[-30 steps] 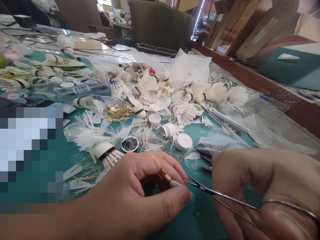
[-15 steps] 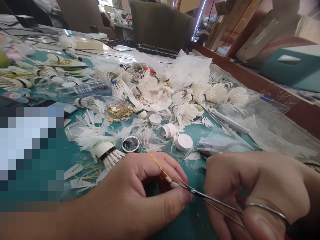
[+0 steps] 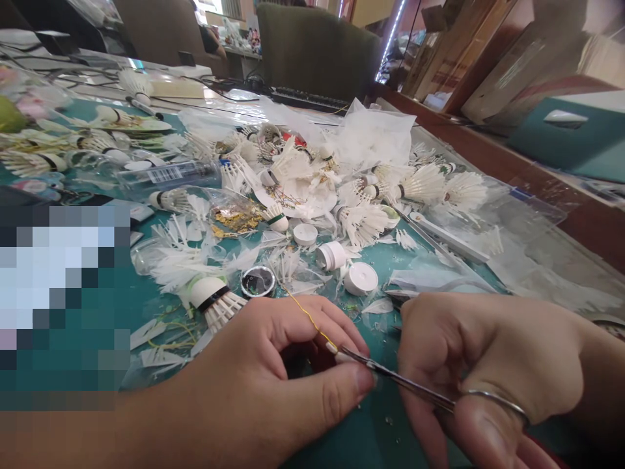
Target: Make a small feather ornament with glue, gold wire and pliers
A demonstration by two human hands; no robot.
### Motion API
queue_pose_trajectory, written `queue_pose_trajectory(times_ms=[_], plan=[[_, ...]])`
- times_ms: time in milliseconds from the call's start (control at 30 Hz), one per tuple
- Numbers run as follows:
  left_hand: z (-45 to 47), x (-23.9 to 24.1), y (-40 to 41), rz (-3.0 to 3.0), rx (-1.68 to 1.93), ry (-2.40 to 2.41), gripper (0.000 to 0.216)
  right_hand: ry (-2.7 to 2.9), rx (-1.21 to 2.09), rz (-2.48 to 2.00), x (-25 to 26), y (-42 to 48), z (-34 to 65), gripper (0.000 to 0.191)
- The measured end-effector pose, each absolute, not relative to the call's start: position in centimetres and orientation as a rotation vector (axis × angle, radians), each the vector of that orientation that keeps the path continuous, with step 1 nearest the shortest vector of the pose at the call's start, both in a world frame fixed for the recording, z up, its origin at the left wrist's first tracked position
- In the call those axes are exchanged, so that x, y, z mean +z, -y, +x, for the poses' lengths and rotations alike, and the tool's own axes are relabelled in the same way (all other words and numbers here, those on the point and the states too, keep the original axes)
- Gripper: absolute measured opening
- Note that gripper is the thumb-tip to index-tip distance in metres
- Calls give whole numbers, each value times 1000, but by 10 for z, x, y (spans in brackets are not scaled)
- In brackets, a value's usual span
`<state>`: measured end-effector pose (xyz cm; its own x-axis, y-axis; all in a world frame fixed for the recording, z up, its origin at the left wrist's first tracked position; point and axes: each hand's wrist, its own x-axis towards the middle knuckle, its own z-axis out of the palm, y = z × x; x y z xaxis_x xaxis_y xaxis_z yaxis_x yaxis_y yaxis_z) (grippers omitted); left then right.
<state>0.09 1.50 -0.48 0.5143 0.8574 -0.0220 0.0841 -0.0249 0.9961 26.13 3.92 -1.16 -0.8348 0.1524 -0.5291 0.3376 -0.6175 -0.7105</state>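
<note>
The left hand (image 3: 293, 378) pinches a small white piece (image 3: 344, 357) between thumb and fingertips, near the middle of the scene, with a yellow wire (image 3: 308, 318) running from it over the fingers. The right hand (image 3: 483, 371) grips slim scissors (image 3: 415, 387), thumb through a ring, their closed-looking blades against the piece. Beyond, on the green surface (image 3: 383, 331), lie a shuttlecock (image 3: 209, 293) at left and a round white cap (image 3: 361, 279) farther right.
</note>
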Motion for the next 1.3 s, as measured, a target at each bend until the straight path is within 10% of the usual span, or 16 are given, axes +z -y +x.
queue_pose_trajectory(times_ms=[900,1300], plan=[[1,-5,-14,1361,727,-820,13,-1685,-2731,923,16,-43,259,66],[1,-1,-14,1418,702,-835,12,-2165,-1979,1007,39,-37,265,76]])
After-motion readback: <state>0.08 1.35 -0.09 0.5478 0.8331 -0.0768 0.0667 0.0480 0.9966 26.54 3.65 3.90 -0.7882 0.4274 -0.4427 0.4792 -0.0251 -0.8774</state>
